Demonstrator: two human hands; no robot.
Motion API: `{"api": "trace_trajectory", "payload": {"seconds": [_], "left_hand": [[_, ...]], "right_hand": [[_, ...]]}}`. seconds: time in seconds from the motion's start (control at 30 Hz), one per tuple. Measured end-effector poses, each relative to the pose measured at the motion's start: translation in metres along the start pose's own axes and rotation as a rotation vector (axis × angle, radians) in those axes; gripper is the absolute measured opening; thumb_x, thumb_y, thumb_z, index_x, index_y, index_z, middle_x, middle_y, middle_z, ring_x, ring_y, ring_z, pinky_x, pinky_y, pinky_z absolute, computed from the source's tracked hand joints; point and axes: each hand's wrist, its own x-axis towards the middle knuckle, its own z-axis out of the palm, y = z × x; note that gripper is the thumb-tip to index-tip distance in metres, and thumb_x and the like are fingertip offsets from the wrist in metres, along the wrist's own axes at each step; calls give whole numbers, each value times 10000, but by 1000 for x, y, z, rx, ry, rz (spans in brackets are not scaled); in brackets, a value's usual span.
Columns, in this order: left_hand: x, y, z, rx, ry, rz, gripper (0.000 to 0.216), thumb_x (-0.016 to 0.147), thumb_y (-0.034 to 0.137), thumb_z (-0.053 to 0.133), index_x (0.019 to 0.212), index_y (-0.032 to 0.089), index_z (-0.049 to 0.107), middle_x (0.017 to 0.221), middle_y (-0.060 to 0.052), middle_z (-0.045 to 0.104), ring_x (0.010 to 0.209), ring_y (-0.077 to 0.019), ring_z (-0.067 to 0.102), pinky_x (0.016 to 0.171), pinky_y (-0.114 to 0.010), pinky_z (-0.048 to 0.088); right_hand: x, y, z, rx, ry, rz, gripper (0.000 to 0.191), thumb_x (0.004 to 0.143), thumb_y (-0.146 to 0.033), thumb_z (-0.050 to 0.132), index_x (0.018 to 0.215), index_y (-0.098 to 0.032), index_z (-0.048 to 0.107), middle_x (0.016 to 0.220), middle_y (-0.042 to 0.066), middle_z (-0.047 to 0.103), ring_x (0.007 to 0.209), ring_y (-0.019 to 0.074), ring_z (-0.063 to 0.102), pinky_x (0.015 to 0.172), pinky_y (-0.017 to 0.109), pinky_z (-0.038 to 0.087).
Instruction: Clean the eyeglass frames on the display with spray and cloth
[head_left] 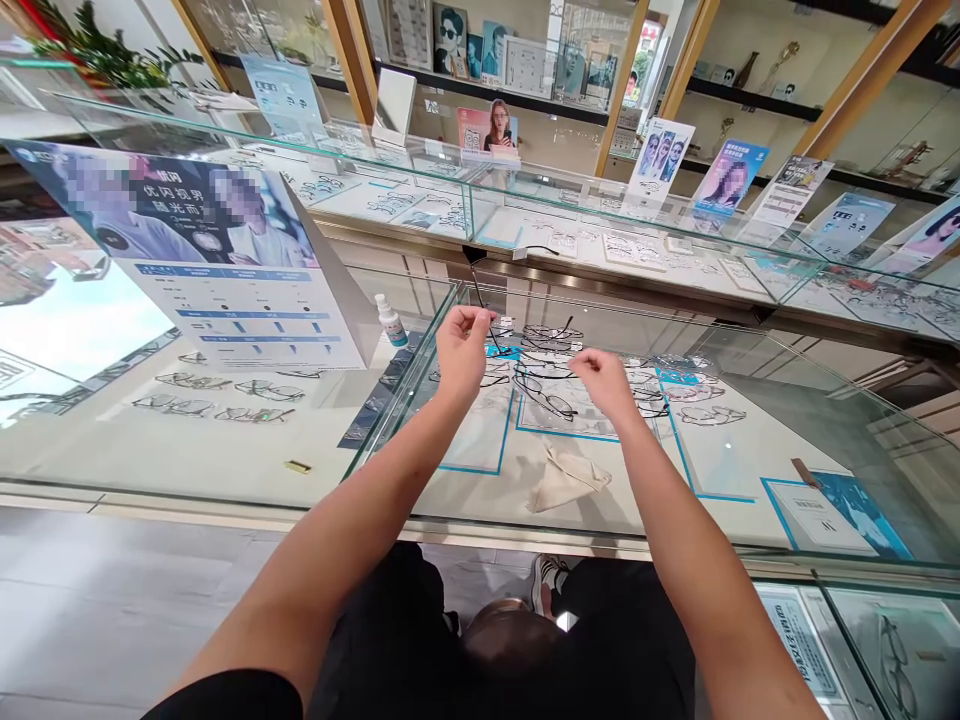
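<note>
Above a glass display case, my left hand is closed in a pinch on a thin dark temple arm of a pair of eyeglasses, the arm sticking up past the fingertips. My right hand is also pinched, at the end of a dark line that seems to be the same glasses' other arm. Between the hands, the dark-rimmed eyeglasses overlap the frames behind, so their outline is hard to separate. A crumpled beige cloth lies on the case, below and between my hands.
Several eyeglasses sit inside the glass case. To the left stand a small white spray bottle and a large folded sign. Another glass counter runs behind, with upright cards. A round stool is below me.
</note>
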Motion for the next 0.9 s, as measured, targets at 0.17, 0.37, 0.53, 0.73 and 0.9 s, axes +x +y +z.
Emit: {"api": "trace_trajectory", "payload": {"seconds": [0.17, 0.37, 0.53, 0.73, 0.9], "left_hand": [[0, 2, 0, 3, 0, 2, 334, 899, 539, 745, 892, 221, 641, 986, -64, 750, 945, -192, 678, 930, -338, 517], [-4, 3, 1, 20, -34, -5, 363, 907, 577, 738, 908, 224, 655, 996, -65, 749, 969, -202, 681, 917, -344, 520], [-5, 5, 2, -3, -55, -21, 332, 908, 539, 747, 907, 219, 661, 1000, -70, 757, 970, -202, 687, 901, -343, 521], [-8, 6, 3, -19, -120, -35, 280, 910, 495, 751, 901, 223, 683, 1021, -71, 778, 1021, -219, 713, 978, -376, 531], [-10, 6, 3, -4, -178, -44, 301, 900, 516, 755, 920, 221, 701, 1026, -73, 781, 1040, -226, 724, 959, -374, 540]], "right_hand": [[-15, -9, 15, -500, -188, -173, 106, 868, -304, 696, 808, -245, 761, 814, -3, 669, 745, 185, 557, 757, 332, 364], [-17, -12, 20, -590, -278, -217, 120, 901, -272, 676, 829, -237, 765, 884, 19, 712, 825, 199, 613, 841, 348, 380], [-17, -12, 17, -644, -298, -258, 152, 918, -204, 640, 847, -233, 770, 927, 38, 756, 876, 220, 643, 858, 370, 367], [-10, -5, 11, -752, -254, -316, 219, 999, -199, 599, 882, -230, 780, 926, 71, 793, 903, 252, 667, 883, 408, 368], [-10, -8, 0, -665, -96, -304, 204, 957, -242, 635, 762, -239, 697, 780, 28, 749, 731, 212, 598, 806, 381, 373]]}}
